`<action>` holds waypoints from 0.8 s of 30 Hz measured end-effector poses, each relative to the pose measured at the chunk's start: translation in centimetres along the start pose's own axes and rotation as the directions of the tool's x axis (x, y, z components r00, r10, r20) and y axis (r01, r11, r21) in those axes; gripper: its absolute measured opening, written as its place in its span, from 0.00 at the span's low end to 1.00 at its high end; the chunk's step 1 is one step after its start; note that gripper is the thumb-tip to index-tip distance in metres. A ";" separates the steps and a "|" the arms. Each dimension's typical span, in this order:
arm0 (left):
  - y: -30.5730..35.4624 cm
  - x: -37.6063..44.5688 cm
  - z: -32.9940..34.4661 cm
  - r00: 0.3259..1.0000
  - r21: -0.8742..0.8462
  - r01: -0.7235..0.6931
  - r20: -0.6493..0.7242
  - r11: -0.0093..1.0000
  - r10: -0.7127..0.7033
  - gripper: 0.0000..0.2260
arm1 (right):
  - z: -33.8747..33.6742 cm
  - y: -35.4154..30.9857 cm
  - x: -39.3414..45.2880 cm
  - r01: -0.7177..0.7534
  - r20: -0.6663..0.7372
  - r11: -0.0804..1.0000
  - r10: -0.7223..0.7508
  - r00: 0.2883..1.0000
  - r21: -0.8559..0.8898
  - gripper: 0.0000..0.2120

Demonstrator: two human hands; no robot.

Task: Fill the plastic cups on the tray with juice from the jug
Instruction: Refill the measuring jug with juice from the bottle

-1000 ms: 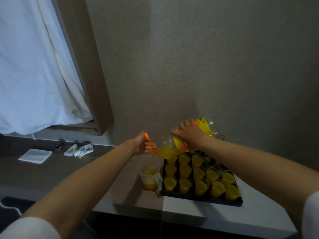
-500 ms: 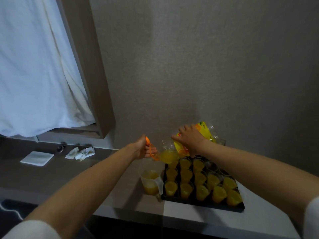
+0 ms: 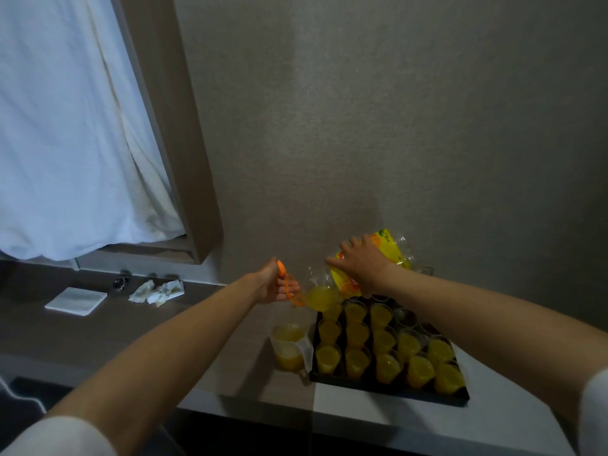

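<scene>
A clear jug (image 3: 320,295) with an orange handle hangs tilted above the far left corner of the black tray (image 3: 388,388). My left hand (image 3: 274,284) grips that handle. My right hand (image 3: 362,263) holds a yellow juice packet (image 3: 390,248), tipped over the jug's mouth. Several plastic cups (image 3: 357,358) stand in rows on the tray, most holding orange juice. One cup (image 3: 404,315) in the far rows looks dark, without juice. The packet's lower end is hidden behind my right hand.
A second clear jug (image 3: 290,347) with juice stands on the counter just left of the tray. Further left lie a folded white napkin (image 3: 76,301), crumpled tissues (image 3: 158,291) and a wristwatch (image 3: 120,283). A wall rises right behind the tray; a white curtain (image 3: 65,126) hangs at left.
The view has drifted slightly, so the tray sits lower in frame. Both hands keep their holds on the jug and the packet in about the same place.
</scene>
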State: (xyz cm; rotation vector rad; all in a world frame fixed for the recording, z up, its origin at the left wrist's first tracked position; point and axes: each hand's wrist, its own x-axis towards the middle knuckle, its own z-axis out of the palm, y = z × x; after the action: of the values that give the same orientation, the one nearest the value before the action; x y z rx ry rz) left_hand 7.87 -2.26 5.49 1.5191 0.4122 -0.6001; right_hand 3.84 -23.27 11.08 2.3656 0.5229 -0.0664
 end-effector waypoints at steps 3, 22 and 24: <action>-0.1 0.1 -0.1 1.000 -0.018 -0.001 -0.004 1.000 0.000 0.13 | -0.1 0.1 0.1 0.005 -0.003 1.000 -0.005 1.000 -0.002 0.60; 0.1 0.4 -0.6 1.000 -0.027 0.001 0.008 1.000 -0.001 0.12 | -0.2 0.0 0.7 0.005 -0.016 1.000 -0.005 1.000 -0.023 0.58; 0.1 0.4 -0.6 1.000 -0.027 0.000 0.006 1.000 0.000 0.12 | -0.2 0.0 0.8 0.004 -0.016 1.000 -0.004 1.000 -0.024 0.58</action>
State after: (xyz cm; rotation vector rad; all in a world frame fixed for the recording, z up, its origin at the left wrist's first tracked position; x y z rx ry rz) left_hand 8.30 -1.75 5.35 1.4909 0.4138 -0.5970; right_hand 4.52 -22.87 11.13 2.3439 0.5338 -0.0426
